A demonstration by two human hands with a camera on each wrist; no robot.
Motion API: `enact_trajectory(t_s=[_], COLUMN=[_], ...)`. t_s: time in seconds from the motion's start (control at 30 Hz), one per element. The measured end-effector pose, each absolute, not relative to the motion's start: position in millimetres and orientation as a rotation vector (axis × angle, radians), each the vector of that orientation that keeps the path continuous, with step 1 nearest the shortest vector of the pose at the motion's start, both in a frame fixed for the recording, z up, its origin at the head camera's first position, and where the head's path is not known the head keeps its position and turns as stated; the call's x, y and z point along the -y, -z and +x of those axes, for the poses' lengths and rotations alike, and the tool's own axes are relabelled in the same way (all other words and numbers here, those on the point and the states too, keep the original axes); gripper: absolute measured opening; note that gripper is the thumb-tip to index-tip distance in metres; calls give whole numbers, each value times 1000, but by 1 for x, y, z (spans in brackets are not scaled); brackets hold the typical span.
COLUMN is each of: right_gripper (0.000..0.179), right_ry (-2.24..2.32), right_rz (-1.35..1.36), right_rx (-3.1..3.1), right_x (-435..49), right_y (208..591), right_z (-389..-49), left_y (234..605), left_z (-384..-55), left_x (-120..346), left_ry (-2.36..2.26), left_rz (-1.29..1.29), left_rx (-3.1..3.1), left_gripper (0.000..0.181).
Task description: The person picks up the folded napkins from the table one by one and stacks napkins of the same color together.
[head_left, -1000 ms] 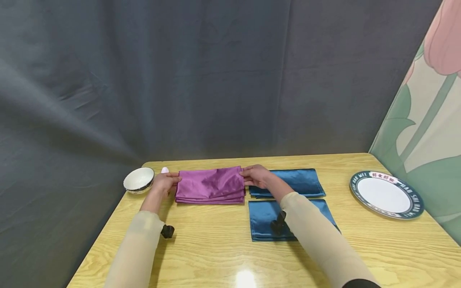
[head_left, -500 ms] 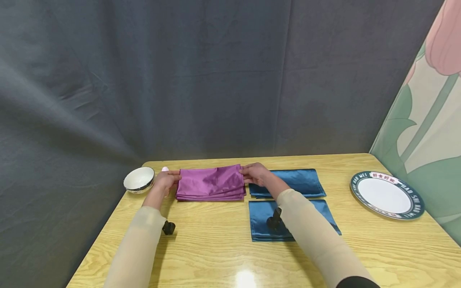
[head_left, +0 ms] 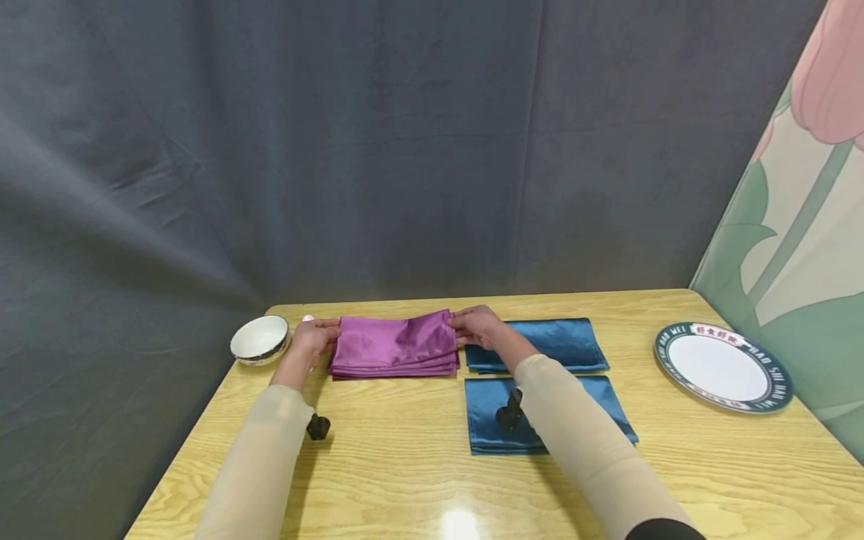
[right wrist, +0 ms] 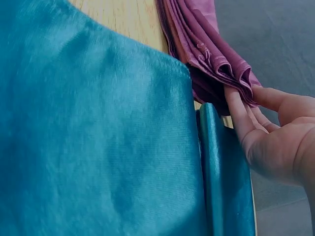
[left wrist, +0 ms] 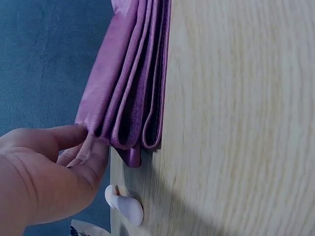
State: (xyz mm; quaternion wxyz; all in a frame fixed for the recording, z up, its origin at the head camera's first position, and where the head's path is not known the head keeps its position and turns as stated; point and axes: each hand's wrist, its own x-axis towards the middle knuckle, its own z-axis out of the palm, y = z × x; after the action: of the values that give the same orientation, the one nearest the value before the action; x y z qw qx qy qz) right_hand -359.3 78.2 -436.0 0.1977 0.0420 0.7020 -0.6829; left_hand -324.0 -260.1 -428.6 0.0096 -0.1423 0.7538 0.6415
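A folded purple satin cloth (head_left: 394, 345) lies near the back of the table, several layers thick. My left hand (head_left: 316, 339) pinches its left end; in the left wrist view the thumb and fingers of the left hand (left wrist: 59, 169) grip the corner of the upper layers. At the opposite end my right hand (head_left: 478, 328) pinches the cloth's right edge. In the right wrist view the right hand (right wrist: 275, 128) has its thumb on top of the purple cloth (right wrist: 206, 49) and its fingers underneath.
Two folded blue satin cloths lie to the right, a back one (head_left: 560, 343) and a front one (head_left: 493, 420). A white bowl (head_left: 259, 339) and a small white spoon (left wrist: 125, 204) are at the left. An oval plate (head_left: 722, 367) sits far right. A dark curtain (head_left: 405, 150) hangs behind.
The front edge of the purple cloth has shifted slightly toward the back, and both hands have moved a little with it. Both hands keep their hold.
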Motion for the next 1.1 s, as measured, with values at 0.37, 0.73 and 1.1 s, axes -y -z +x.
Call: enact_trajectory(t_s=[0.37, 0.73, 1.1], right_gripper=[36, 37, 45], right_ry=[1921, 1956, 1936], right_rz=[93, 94, -48], right_rx=[-1988, -2009, -2065], right_x=[-85, -99, -140], right_y=[432, 430, 423], right_z=[-360, -359, -347], left_y=[432, 424, 417], left_z=[-318, -315, -310], left_x=[268, 269, 263], left_ry=[-2031, -2031, -2072], left_rz=[-381, -343, -210], left_rx=[-2340, -2371, -2319], left_gripper=[41, 41, 42])
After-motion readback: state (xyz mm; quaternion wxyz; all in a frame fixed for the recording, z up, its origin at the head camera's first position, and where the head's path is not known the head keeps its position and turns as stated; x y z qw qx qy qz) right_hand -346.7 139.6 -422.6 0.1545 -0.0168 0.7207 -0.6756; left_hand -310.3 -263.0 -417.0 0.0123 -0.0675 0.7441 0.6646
